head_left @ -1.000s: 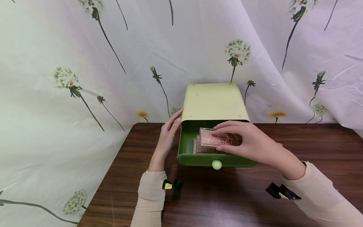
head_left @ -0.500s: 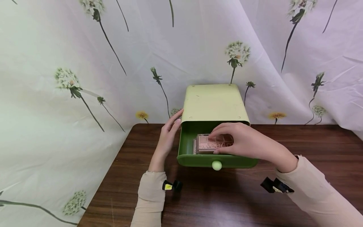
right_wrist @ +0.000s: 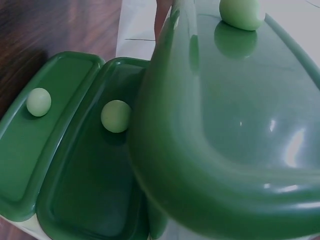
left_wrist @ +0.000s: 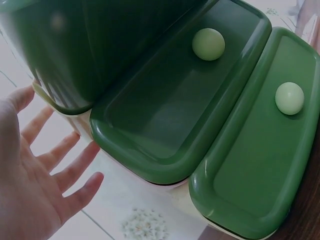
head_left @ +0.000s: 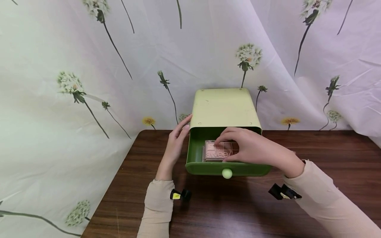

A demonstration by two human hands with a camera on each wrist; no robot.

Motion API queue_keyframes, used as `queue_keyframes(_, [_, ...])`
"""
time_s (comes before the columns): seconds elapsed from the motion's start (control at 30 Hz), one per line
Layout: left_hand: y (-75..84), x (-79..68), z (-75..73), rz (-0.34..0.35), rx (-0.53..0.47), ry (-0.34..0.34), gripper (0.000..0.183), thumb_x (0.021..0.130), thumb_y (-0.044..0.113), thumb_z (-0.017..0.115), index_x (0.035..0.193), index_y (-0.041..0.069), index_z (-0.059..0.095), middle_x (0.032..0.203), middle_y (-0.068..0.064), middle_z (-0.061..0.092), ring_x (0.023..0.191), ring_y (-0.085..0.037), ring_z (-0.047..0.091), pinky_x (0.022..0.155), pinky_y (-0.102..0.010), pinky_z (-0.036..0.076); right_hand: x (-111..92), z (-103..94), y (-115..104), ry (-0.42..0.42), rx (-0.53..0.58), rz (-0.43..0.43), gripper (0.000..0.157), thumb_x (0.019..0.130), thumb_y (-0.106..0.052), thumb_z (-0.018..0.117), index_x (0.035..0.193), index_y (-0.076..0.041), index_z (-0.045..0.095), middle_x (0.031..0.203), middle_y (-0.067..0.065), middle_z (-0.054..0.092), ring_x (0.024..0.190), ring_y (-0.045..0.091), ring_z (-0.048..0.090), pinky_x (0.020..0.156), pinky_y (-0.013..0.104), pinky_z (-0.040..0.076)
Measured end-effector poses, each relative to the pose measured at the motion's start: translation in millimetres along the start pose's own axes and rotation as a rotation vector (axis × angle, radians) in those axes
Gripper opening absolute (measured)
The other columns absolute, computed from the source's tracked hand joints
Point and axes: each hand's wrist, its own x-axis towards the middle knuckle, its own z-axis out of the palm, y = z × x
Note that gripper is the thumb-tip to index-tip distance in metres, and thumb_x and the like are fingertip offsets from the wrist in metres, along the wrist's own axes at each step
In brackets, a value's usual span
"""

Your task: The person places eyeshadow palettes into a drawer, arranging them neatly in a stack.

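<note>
Apparently for steadiness, the left hand (head_left: 175, 142) rests, fingers straight and spread, against the left side of the cream cabinet (head_left: 224, 107), which stands by the far edge of the worktop (head_left: 214, 211). Its top drawer (head_left: 202, 169) sticks out toward the near edge, presumably to give access from above. Inside, just behind the drawer's front rim, the right hand (head_left: 253, 147) pinches a makeup palette (head_left: 218, 152), thumb at the near edge and fingers toward the far one, likely to keep it level. A second palette (head_left: 203, 154) peeks out at its left end; whether they touch is unclear. The middle drawer (left_wrist: 160, 115) and bottom drawer (left_wrist: 255, 145) appear pushed in.
</note>
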Motion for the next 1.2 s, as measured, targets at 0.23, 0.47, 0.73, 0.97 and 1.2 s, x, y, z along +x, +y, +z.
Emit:
queue_keyframes(0.23, [0.4,0.1,0.4,-0.003,-0.007,0.001,0.042,0.107,0.032,0.046,0.148,0.023,0.050,0.151,0.007,0.043,0.132,-0.015,0.046,0.103,-0.045,0.043,-0.8,-1.1,0.4,0.000,0.026,0.006,0.046,0.079,-0.024,0.086,0.122,-0.017,0.069,0.113,-0.006,0.060,0.085,0.012,0.052,0.075,0.033,0.045])
queue_keyframes(0.47, [-0.3,0.3,0.2,0.000,-0.009,0.006,0.043,0.107,0.029,0.046,0.148,0.020,0.049,0.151,0.004,0.043,0.134,-0.016,0.044,0.104,-0.045,0.042,-10.4,-11.5,0.2,0.054,0.105,-0.020,0.043,0.083,-0.022,0.082,0.123,-0.016,0.067,0.116,-0.007,0.063,0.096,0.009,0.058,0.081,0.034,0.049])
queue_keyframes(0.73, [-0.5,1.7,-0.3,0.002,-0.007,0.001,0.042,0.107,0.028,0.045,0.148,0.020,0.049,0.152,0.004,0.043,0.133,-0.016,0.044,0.102,-0.045,0.042,-33.9,-21.4,5.5,0.171,0.135,-0.037,0.041,0.087,-0.017,0.078,0.125,-0.021,0.066,0.122,-0.005,0.063,0.105,0.012,0.059,0.083,0.036,0.049])
queue_keyframes(0.97, [0.6,1.4,0.2,0.007,-0.004,0.010,0.043,0.107,0.029,0.046,0.148,0.019,0.049,0.151,0.004,0.043,0.136,-0.015,0.042,0.103,-0.046,0.042,-56.9,-29.7,15.4,0.285,0.110,-0.034,0.045,0.083,-0.009,0.081,0.124,-0.017,0.067,0.122,-0.007,0.064,0.095,0.009,0.059,0.075,0.018,0.047])
queue_keyframes(1.2, [-0.4,1.5,0.7,0.005,-0.004,0.005,0.042,0.107,0.030,0.045,0.148,0.022,0.050,0.151,0.006,0.044,0.135,-0.014,0.043,0.104,-0.044,0.041,-81.3,-33.7,30.7,0.370,0.048,-0.005,0.049,0.076,-0.001,0.084,0.121,-0.013,0.069,0.120,-0.007,0.066,0.113,0.002,0.056,0.095,0.013,0.040])
